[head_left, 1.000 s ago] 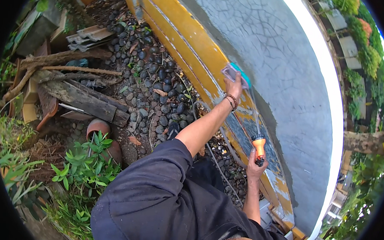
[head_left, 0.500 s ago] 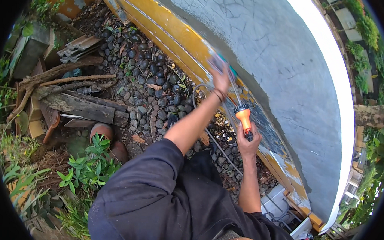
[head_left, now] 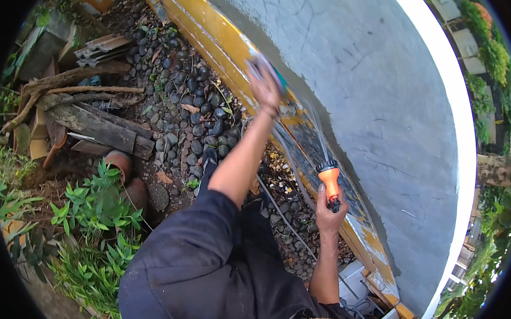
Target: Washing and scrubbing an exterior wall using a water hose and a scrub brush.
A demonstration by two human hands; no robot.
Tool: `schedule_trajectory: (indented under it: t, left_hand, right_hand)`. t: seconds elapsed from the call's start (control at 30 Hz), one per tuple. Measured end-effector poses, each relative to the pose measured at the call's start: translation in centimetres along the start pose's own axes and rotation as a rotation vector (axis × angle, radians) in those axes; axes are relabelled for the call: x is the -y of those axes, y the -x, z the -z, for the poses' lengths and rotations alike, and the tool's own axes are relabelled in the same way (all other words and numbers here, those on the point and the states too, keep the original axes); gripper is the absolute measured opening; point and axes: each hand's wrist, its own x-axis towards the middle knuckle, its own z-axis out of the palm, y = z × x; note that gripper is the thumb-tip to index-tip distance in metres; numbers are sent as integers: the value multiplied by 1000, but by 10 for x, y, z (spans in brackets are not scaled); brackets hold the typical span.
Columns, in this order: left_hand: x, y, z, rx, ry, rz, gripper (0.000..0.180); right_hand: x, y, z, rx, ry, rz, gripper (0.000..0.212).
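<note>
Weathered grey timber planks [head_left: 100, 127] and dark pebble bed [head_left: 181, 93] lie at left; left hand [head_left: 264, 86] presses blurred teal pad [head_left: 279, 79] onto yellow wall band [head_left: 215, 41], grip unclear; right hand [head_left: 328, 211] clamped on orange spray nozzle [head_left: 329, 178], w/ water hitting band.

A wall [head_left: 383, 108] runs along the right, a band [head_left: 215, 38] at its foot. Left of it lies a pebble bed [head_left: 178, 105], with planks [head_left: 97, 127] and branches [head_left: 70, 88] farther left, pots [head_left: 121, 165] in front of them, and plants [head_left: 93, 221] nearest the person.
</note>
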Motion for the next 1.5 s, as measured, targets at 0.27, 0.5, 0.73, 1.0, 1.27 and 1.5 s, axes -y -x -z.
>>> schedule_trajectory:
  t: [0.27,0.5,0.73,1.0,1.27,1.5]
  left_hand:
    - [-16,-10,-27,-120,143,178,54]
    - [-13,-81,-18,-194,197,234,45]
    - [-31,145,-26,-32,144,300,59]
    - [23,-70,-10,-145,444,351,47]
    - [-44,233,-27,19,156,538,62]
    - [-8,78,-23,-70,396,482,55]
  right_hand:
    - [-11,1,50,104,20,96,17]
    - [-27,-1,45,69,-46,206,15]
    - [-29,9,53,151,-59,169,13]
    - [-40,13,47,130,-33,180,16]
    - [-51,36,58,93,-20,113,17]
    - [-74,59,84,21,12,-47,19]
